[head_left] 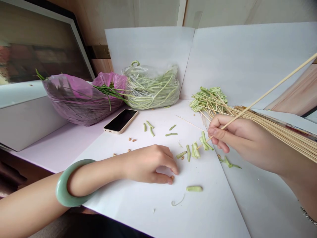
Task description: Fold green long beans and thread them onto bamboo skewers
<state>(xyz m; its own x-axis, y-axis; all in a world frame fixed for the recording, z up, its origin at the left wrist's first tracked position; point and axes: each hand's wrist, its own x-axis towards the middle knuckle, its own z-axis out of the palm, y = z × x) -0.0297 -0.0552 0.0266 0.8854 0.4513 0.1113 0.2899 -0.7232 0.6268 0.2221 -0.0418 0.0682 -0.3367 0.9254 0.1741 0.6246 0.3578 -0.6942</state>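
My right hand (230, 135) is closed around a long bamboo skewer (267, 96), which slants up to the right. Cut long bean pieces (195, 150) are threaded at the skewer's lower end, and more pieces (206, 141) sit just under my fingers. My left hand (156, 165) rests on the white board with its fingers curved, a gap showing between thumb and forefinger. A small brown bean seed (172, 177) lies at the thumb tip. Short bean pieces (181, 154) are beside the skewer's tip, and one more piece (194, 188) lies nearer me.
A purple bag (74, 102) of greens and a clear bag (153, 87) of long beans stand at the back, with a phone (121, 121) before them. Loaded skewers (209, 99) and a bundle of bare skewers (274, 127) lie right. Bean scraps (171, 134) and seeds (134, 140) are scattered about.
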